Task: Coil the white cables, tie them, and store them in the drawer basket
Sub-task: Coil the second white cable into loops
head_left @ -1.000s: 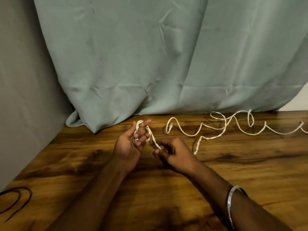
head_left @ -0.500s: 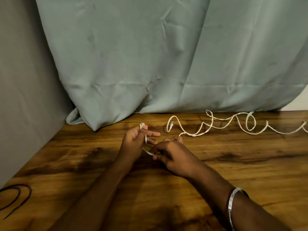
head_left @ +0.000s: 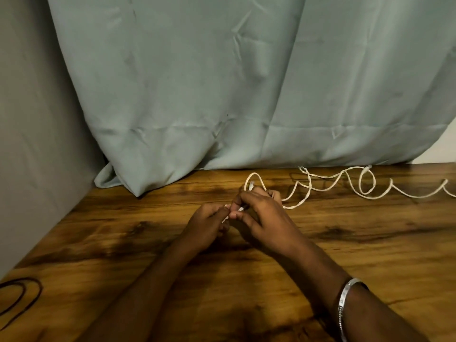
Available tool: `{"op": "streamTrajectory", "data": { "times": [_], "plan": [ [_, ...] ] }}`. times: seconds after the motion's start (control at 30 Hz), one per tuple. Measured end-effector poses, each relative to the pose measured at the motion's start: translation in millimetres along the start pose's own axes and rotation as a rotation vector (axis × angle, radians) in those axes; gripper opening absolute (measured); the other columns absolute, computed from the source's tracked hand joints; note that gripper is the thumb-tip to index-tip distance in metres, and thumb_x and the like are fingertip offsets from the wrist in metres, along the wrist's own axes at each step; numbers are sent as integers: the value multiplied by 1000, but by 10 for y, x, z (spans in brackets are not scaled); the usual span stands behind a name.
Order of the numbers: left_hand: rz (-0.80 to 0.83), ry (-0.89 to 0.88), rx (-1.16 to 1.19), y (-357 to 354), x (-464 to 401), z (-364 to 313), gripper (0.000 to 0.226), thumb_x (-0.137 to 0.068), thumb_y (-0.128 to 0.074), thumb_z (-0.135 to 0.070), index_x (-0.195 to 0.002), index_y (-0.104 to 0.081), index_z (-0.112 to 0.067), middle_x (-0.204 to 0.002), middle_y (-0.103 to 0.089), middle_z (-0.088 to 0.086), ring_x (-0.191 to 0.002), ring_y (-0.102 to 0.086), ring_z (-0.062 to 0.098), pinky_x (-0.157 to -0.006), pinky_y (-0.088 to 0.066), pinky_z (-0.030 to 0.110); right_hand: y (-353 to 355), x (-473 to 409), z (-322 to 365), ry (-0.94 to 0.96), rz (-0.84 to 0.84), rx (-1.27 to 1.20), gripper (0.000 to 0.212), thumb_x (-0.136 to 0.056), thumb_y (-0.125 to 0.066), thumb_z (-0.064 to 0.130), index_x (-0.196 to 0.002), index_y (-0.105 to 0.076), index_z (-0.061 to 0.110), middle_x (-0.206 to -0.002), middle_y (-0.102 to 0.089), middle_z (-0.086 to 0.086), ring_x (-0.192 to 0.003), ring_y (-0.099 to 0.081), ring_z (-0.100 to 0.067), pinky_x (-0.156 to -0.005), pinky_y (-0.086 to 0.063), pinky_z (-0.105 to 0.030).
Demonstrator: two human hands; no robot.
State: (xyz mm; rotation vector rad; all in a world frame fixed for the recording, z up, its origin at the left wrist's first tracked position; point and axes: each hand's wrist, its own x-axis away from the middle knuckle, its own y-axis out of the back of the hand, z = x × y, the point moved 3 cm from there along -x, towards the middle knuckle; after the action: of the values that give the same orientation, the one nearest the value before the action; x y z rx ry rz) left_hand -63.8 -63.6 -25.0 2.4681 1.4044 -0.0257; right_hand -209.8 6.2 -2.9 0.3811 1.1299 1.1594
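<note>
Two hands are seen in the single head view, brought together low over the wooden table (head_left: 370, 255), with nothing else to inspect from another angle. The left hand (head_left: 207, 224) is closed, its fingertips pinched on a short stretch of the white cable (head_left: 355, 191) that shows between the two hands. The right hand (head_left: 264, 218) is curled over the same spot, its thumb and forefinger pressed together on the cable just beside the left fingertips; whether a loop is held inside the palms cannot be told, as the fingers hide it. One end of the cable, with a small plug (head_left: 251, 185), is seen arched up just behind the right hand. From the hands the cable is laid out to the right in loose waves and one open ring along the foot of the grey-green curtain (head_left: 222, 82), and it runs out of view at the right edge. A silver bracelet (head_left: 344, 304) is worn on the right wrist, and a dark cord (head_left: 19, 299) lies at the near left edge, well apart from the work. The task is judged to be at its beginning: coiling is barely begun, most of the cable is uncoiled on the table, no tie is in place, and no drawer basket is visible.
</note>
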Motion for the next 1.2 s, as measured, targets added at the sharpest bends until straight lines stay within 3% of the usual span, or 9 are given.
{"op": "streamTrajectory", "data": {
  "times": [0.13, 0.33, 0.5, 0.63, 0.7, 0.8, 0.87, 0.97, 1.2],
  "plan": [
    [23, 96, 294, -22, 45, -96, 37, -102, -49, -29, -77, -62, -6, -47, -45, 0, -46, -42, 13, -42, -31, 17, -55, -28, -80, -94, -22, -263, 6, -101, -60, 41, -105, -65, 41, -107, -67, 17, -113, -58, -14, -95, -51, -46],
    [0, 140, 547, 20, 105, -173, 44, -83, -66, -51, -58, -49, -19, -40, -29, -5, -37, -36, 11, -53, -37, 24, -120, -40, -58, -137, -40, -568, 21, -106, -59, 28, -107, -79, 20, -98, -78, 1, -98, -72, -18, -88, -56, -46],
    [-78, 167, 587, 10, 89, -160, 40, -88, -67, -38, -58, -49, -18, -39, -33, -6, -34, -37, 7, -53, -37, 24, -154, -43, -58, -209, 17, -749, 20, -105, -58, 16, -102, -78, 15, -73, -73, 18, -69, -64, 7, -67, -45, -12],
    [-149, 140, 468, 1, 40, -115, 42, -93, -64, -38, -58, -56, -16, -41, -42, -3, -39, -43, 9, -50, -37, 23, -216, -27, -46, -290, 83, -861, 21, -103, -63, 20, -111, -79, 10, -96, -80, -8, -87, -73, -16, -76, -53, -29],
    [-183, 117, 400, 1, 32, -90, 42, -94, -63, -41, -61, -60, -14, -48, -50, 1, -41, -45, 9, -42, -36, 18, -276, -19, -21, -357, 145, -931, 24, -106, -58, 24, -110, -75, 8, -86, -70, -24, -68, -65, -26, -60, -47, -35],
    [-187, 63, 342, 6, 30, -106, 41, -96, -59, -42, -70, -63, -11, -55, -60, 3, -42, -49, 7, -39, -35, 15, -319, -19, -9, -433, 165, -1016, 30, -109, -49, 32, -99, -64, 8, -69, -49, -14, -42, -30, -11, -50, -12, -35],
    [-175, 54, 342, 0, 33, -132, 40, -97, -58, -41, -74, -64, -10, -58, -64, 5, -42, -54, 5, -41, -38, 14, -341, -20, -1, -482, 184, -1144, 36, -107, -48, 40, -95, -63, 10, -75, -58, -7, -37, -27, -7, -46, -10, -27],
    [-169, 58, 315, -24, 47, -154, 40, -99, -55, -40, -73, -62, -11, -49, -59, -4, -40, -48, 4, -43, -36, 15, -365, -29, -12, -591, 188, -1288, 45, -106, -46, 51, -87, -67, 16, -69, -48, 0, -41, -22, -6, -43, -9, -20],
    [-134, 105, 296, -55, -18, -89, 43, -97, -56, -44, -69, -60, -12, -47, -39, -3, -42, -39, 11, -44, -36, 19, -385, -62, -68, -662, 72, -1244, 36, -108, -49, 40, -81, -56, 18, -57, -36, 4, -34, -21, -6, -42, -9, -18]
  ]
}}
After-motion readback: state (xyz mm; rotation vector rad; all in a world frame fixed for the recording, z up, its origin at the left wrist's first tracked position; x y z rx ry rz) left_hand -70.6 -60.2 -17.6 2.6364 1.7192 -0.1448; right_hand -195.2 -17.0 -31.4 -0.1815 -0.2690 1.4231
